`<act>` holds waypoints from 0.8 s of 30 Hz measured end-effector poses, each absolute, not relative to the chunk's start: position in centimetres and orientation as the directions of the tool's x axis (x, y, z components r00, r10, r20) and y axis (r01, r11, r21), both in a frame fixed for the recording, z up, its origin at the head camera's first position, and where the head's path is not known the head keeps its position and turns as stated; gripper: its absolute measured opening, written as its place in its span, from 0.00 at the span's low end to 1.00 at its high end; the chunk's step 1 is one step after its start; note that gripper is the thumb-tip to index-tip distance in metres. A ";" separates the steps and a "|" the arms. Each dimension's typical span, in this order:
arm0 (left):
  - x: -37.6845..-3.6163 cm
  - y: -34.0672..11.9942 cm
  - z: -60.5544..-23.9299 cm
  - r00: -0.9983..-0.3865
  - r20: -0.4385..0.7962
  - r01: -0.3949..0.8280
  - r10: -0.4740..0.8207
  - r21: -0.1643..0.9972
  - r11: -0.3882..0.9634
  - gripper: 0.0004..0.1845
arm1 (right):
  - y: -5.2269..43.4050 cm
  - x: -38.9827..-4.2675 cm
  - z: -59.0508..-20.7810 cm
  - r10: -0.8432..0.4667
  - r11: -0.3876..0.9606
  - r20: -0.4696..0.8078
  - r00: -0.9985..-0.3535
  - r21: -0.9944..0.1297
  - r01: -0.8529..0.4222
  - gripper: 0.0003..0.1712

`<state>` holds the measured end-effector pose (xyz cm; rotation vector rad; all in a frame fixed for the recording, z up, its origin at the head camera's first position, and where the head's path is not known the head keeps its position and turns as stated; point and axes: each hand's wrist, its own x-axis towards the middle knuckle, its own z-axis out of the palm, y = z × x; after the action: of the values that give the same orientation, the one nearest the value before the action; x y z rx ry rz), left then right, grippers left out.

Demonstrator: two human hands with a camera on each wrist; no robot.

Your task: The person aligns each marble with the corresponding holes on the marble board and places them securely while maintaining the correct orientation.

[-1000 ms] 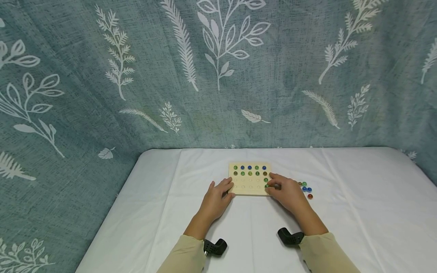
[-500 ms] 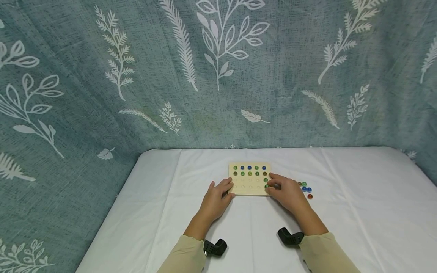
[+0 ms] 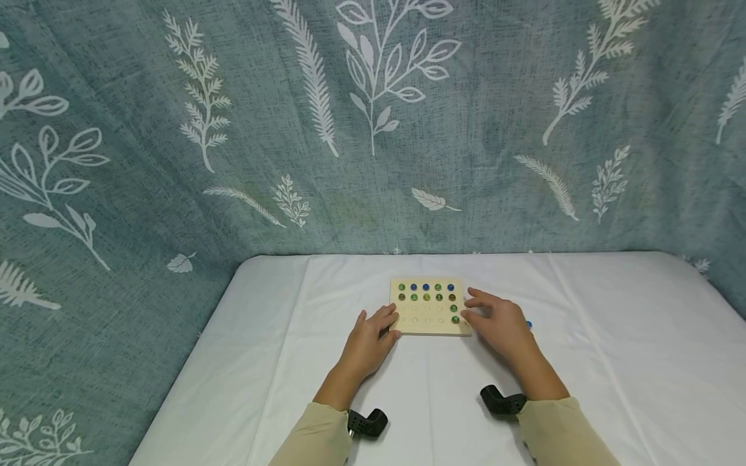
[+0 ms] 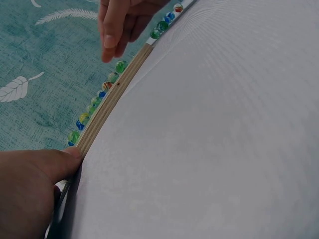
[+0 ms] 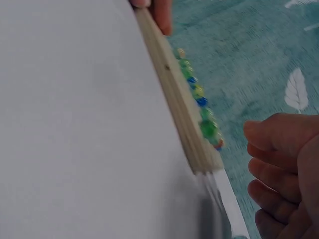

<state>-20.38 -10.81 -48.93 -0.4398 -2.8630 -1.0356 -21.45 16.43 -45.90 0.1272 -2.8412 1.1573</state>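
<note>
A pale wooden board [image 3: 428, 328] with rows of round hollows lies on the table. Glass marbles [image 3: 427, 297] fill its two back rows, and two green marbles [image 3: 454, 314] sit in the right-hand column in front of them. My left hand [image 3: 368, 342] holds the board's left end, its thumb [image 4: 70, 158] against the front edge. Just off the board's right edge hovers my right hand [image 3: 502, 327], fingers loosely bent, with nothing seen between them. In the right wrist view, the right hand [image 5: 286, 174] is apart from the board.
Several loose marbles [image 4: 167, 21] lie past the board's right end in the left wrist view. From the head, my right hand hides most of them, and one blue marble [image 3: 528, 324] shows. White cloth [image 3: 431, 401] covers the table; a patterned curtain [image 3: 373, 181] hangs behind.
My right hand has let go of the green marble in the front right hollow and moved up and right, now covering most loose marbles. My left hand has stayed put.
</note>
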 end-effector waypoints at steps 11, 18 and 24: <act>-20.4 -10.8 -48.8 -0.954 0.161 0.297 0.252 0.616 0.730 0.25 | 20.7 -21.7 -45.4 0.070 0.711 0.021 -0.997 -0.702 0.035 0.24; -20.4 -10.8 -48.8 -0.957 0.154 0.287 0.246 0.627 0.725 0.25 | 22.6 -21.8 -46.1 0.000 0.725 0.004 -1.000 -0.689 -0.003 0.22; -20.4 -10.8 -48.9 -0.958 0.153 0.285 0.243 0.629 0.723 0.25 | 23.0 -21.8 -46.5 -0.050 0.711 -0.024 -0.998 -0.703 -0.019 0.21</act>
<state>-20.42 -10.78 -48.90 -0.4385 -2.8602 -1.0598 -21.79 23.04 -46.52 0.0593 -2.9433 1.2093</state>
